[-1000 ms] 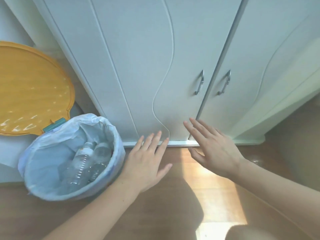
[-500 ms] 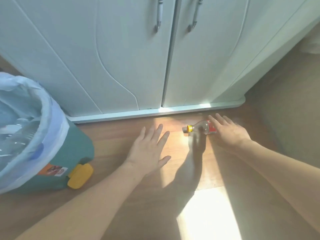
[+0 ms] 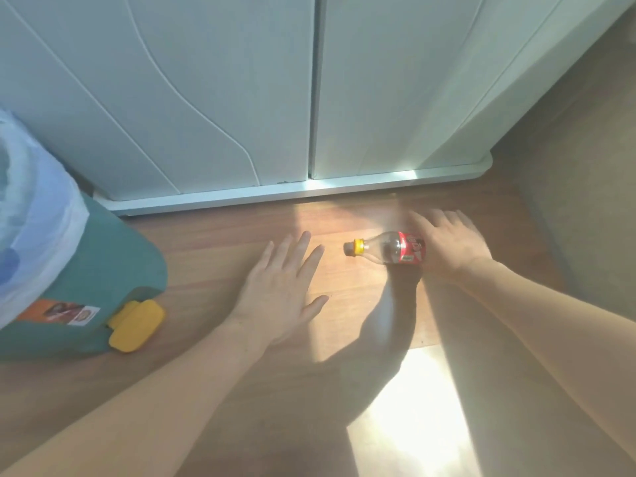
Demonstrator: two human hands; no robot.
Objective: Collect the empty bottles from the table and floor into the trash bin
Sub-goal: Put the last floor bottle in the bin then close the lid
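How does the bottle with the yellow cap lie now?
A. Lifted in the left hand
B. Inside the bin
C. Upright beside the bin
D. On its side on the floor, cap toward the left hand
D: the bottle lies on its side on the wooden floor, its yellow cap pointing at the left hand.

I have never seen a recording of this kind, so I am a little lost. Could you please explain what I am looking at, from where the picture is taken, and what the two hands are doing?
There is no machine here. A person wears a camera on the head, looking down at their own bare arms. The left hand hovers open over the wooden floor, holding nothing. The right hand reaches the base end of a small plastic bottle with a yellow cap and red label, lying on its side; it has not closed around it yet. At the left stands a green trash bin with a plastic liner and a yellow pedal. Behind is a white cabinet.
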